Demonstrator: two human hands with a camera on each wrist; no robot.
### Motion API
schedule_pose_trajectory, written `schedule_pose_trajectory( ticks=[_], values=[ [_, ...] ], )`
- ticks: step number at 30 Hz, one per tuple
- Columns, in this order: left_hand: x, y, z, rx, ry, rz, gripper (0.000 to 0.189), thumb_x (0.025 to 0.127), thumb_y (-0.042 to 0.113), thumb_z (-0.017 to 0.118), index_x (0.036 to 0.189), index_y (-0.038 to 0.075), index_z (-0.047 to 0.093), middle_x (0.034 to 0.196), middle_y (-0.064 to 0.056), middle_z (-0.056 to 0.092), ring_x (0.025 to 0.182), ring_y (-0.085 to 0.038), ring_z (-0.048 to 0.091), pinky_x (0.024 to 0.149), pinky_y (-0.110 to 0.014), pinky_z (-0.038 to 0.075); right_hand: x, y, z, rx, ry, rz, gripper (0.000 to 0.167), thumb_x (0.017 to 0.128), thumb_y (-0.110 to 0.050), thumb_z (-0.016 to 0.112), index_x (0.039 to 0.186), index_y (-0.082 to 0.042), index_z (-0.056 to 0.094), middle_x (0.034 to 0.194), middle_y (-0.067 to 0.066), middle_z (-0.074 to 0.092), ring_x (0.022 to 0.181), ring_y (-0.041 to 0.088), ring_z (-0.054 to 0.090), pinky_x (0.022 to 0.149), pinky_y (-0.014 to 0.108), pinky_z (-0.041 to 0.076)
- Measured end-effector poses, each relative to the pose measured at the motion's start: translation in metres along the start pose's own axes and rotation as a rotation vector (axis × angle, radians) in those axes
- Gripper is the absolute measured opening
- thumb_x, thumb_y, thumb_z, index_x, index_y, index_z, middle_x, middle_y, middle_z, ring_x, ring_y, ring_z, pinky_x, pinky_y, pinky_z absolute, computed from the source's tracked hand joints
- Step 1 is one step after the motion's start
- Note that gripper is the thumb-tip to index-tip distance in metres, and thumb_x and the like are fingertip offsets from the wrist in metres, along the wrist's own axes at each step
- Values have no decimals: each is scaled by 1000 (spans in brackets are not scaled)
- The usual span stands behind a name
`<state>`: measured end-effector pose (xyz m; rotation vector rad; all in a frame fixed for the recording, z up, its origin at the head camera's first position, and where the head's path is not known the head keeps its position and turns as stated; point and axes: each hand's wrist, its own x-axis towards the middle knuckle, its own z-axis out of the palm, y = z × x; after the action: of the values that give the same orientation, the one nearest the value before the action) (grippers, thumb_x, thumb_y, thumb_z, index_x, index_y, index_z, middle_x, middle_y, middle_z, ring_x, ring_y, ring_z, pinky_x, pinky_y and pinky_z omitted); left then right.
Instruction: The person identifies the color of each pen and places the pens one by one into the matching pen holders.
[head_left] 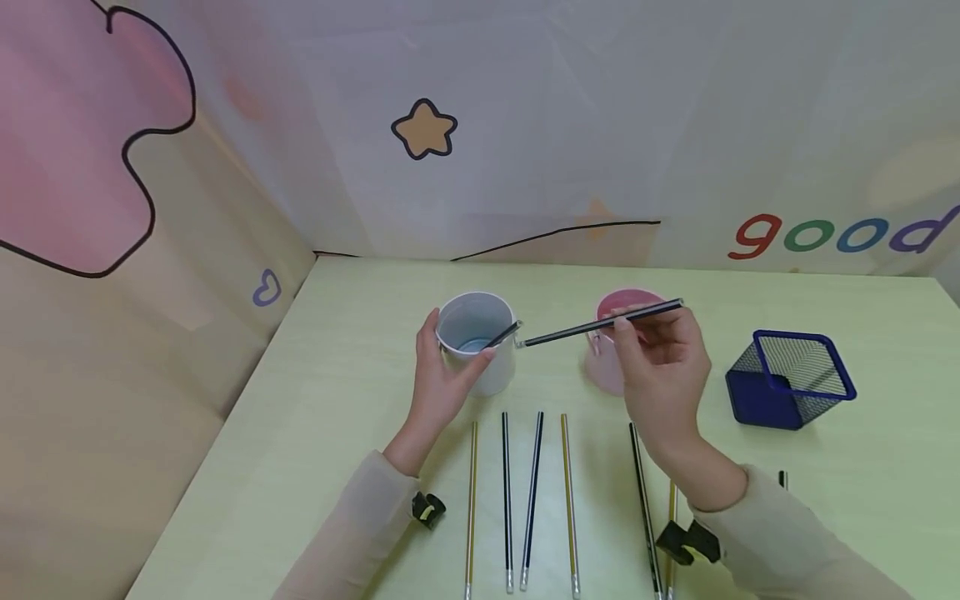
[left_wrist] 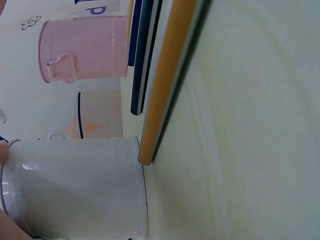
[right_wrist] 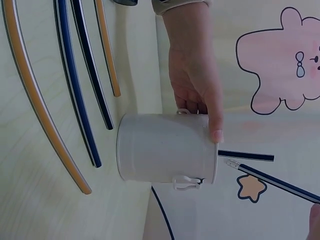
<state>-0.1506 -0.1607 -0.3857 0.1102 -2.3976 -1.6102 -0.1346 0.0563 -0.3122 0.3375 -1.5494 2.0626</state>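
Note:
My left hand [head_left: 438, 385] grips the white metal cup [head_left: 495, 379] by its rim, thumb at the near side. The cup stands upright on the table, and a dark striped pencil [head_left: 504, 335] leans inside it with one end above the rim. In the right wrist view that pencil [right_wrist: 252, 156] sticks out past the cup's mouth. Between thumb and fingers, my right hand [head_left: 667, 367] pinches another dark striped pencil [head_left: 570, 332], held nearly level. Its eraser end [right_wrist: 232, 164] is close to the white cup's rim. Behind the right hand stands a pink cup [head_left: 602, 367], partly hidden.
Yellow pencils [head_left: 472, 500] and dark pencils [head_left: 507, 492] lie in a spread-out row along the near part of the table [head_left: 300, 433]. At the right, a blue mesh pen holder [head_left: 765, 404] sits tilted. A printed cloth backdrop [head_left: 525, 125] rises behind the table.

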Motion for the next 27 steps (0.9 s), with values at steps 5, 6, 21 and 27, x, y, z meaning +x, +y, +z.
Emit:
schedule_pose_trajectory(
  ticks=[5,6,21,27],
  values=[
    [0,-2,1,6,-1,-3,90,81,26,75,148,3,18,148,-17,27,137,-33,31,112,-52,27,-1,3,2,-71,-35,-58,16,85,11,58,98,1,60,90,-1,65,78,8,66,74,16,53],
    [-1,-1,1,7,-1,-4,91,81,26,75,148,3,18,148,-17,27,137,-33,31,112,-52,27,-1,3,3,-65,-37,-67,16,85,11,58,99,3,59,91,-1,65,78,8,65,74,16,53],
    [0,-2,1,10,3,7,89,82,26,74,148,4,18,147,-18,27,137,-34,31,111,-53,27,-5,17,12,-98,-94,-125,18,85,11,57,98,21,49,94,-10,67,83,5,66,81,18,53],
    [0,-2,1,19,2,-9,89,82,27,74,148,5,19,148,-17,28,137,-33,31,112,-52,27,-7,23,15,-84,-121,-127,18,86,11,57,99,20,49,96,-11,66,85,5,66,82,19,53]
  ],
)
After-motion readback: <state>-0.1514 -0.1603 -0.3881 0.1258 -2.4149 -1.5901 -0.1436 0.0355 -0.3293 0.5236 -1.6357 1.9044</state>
